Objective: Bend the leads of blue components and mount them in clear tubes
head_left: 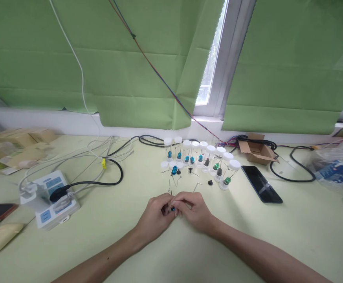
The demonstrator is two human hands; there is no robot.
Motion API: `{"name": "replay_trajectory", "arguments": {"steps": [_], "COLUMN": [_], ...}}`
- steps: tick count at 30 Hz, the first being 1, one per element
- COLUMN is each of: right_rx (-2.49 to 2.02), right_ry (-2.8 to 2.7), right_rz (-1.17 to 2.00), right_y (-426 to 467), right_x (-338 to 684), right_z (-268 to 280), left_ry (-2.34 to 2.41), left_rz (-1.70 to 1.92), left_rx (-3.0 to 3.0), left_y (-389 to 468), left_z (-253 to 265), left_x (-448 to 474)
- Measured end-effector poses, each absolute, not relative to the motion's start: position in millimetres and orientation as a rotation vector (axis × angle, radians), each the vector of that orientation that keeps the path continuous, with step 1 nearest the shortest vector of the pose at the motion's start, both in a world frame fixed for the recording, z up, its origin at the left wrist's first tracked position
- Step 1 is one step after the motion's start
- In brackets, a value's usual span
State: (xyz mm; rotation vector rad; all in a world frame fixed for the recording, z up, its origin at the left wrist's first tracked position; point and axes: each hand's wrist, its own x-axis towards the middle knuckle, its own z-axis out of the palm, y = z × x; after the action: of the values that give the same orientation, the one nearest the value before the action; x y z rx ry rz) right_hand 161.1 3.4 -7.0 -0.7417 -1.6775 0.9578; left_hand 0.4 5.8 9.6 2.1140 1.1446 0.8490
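Note:
My left hand [156, 215] and my right hand [195, 212] meet low over the table, fingertips together. Between them shows a small blue part [173, 209], mostly covered by the fingers. Both hands are closed around it, and a thin dark tip sticks up above them. Just beyond lie a bent wire [176, 181], an L-shaped hex key [197, 186], a black knob-like piece [210, 182] and blue pieces [174, 170]. Behind these stands a row of clear tubes with white caps [195, 144], holding blue, grey and green parts.
A dark phone [262, 184] and an open cardboard box [256, 151] lie to the right. At left sits a white power strip [52, 198] with plugs and a black cable [100, 183]. Loose cables run along the back edge below the green blinds [144, 90].

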Motion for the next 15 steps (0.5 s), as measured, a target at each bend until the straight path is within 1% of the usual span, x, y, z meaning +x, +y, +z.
{"name": "replay_trajectory", "arguments": {"steps": [7,15], "right_rx": [-0.723,-0.712], "right_ry": [-1.543,-1.453], "right_rz": [1.005,0.981], "right_y": [4.8,5.2], "right_x": [160.5,158.6], "right_z": [-10.7,-11.6], "left_ry": [1.199,1.206], "left_rz": [0.857,0.828], "left_rx": [2.008,1.965], "left_y": [3.4,4.9], "left_z": [14.6,14.5], "left_x": [1.8,0.9]}}
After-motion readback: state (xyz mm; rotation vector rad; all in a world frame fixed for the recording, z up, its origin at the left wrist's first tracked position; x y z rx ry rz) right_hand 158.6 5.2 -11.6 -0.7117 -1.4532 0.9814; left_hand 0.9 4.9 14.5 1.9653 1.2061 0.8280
